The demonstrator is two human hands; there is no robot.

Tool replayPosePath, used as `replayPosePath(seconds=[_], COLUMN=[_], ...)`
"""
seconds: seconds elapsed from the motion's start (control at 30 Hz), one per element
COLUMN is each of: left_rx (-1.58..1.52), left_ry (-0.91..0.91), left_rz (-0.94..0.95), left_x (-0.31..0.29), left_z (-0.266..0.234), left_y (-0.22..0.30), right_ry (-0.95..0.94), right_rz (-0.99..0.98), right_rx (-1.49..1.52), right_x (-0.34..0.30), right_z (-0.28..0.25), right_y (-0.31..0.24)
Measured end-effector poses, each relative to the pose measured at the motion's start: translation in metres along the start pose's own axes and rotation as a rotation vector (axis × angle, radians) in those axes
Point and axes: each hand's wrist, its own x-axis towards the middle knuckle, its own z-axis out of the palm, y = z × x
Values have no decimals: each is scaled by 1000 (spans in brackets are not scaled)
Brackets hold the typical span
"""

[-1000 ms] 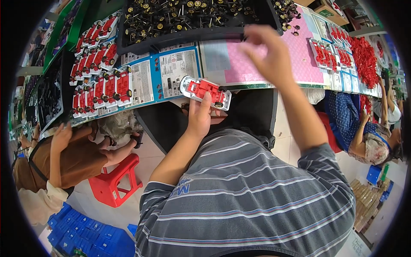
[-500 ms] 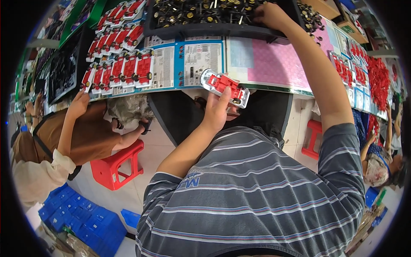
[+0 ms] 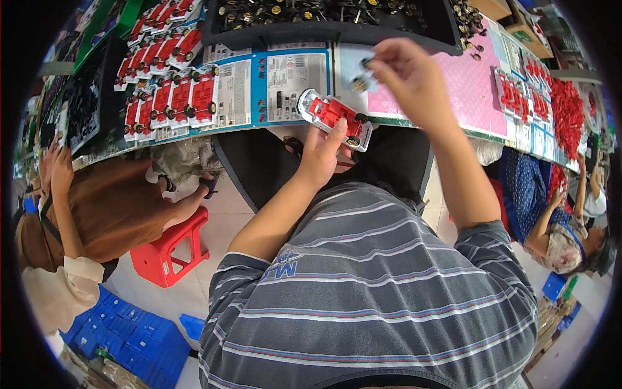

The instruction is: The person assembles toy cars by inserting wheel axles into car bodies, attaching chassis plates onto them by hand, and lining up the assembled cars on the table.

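Observation:
My left hand [image 3: 319, 154] holds a toy car [image 3: 329, 113] underside up, just off the table's near edge, thumb pressed on its red base. The car's body is white, and black wheels sit at its right end. Above and to the right of it, my right hand [image 3: 414, 87] pinches a small wheel axle [image 3: 360, 83], its two dark wheels partly blurred by motion. Farther back, a black tray [image 3: 324, 32] contains many more wheel axles with black and gold wheels.
Rows of red-and-white toy cars [image 3: 172, 100] lie at the table's left. Loose wheel axles [image 3: 468, 26] sit right of the tray, beyond a pink sheet [image 3: 476, 84]. Red parts [image 3: 565, 117] are heaped far right. Co-workers sit on both sides; a red stool [image 3: 170, 249] stands lower left.
My right hand has come out of the tray toward the car, with a wheel axle in its fingers. My left hand still holds the car. The co-worker's hand at left has moved away from the cars.

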Motion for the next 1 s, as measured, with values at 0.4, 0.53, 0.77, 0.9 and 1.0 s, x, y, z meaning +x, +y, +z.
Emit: replayPosePath(seconds=[0.4,0.53,0.77,0.9,1.0], left_rx=[26,2,22,178,270], left_ry=[-81,-80,40,366,628], left_rz=[-62,-77,-1,121,248], left_x=[-7,-13,-48,-79,-92], left_z=[-2,-10,-31,-100,-136], left_y=[-2,2,54,90,154], right_ry=[-219,-181,46,243,200], right_rz=[-52,-83,-110,-121,-57], right_rx=[-302,-256,-620,-572,-639], right_x=[-19,-19,-15,-28,-28], right_z=[44,45,-9,-27,-25], right_y=[-12,-12,61,89,84])
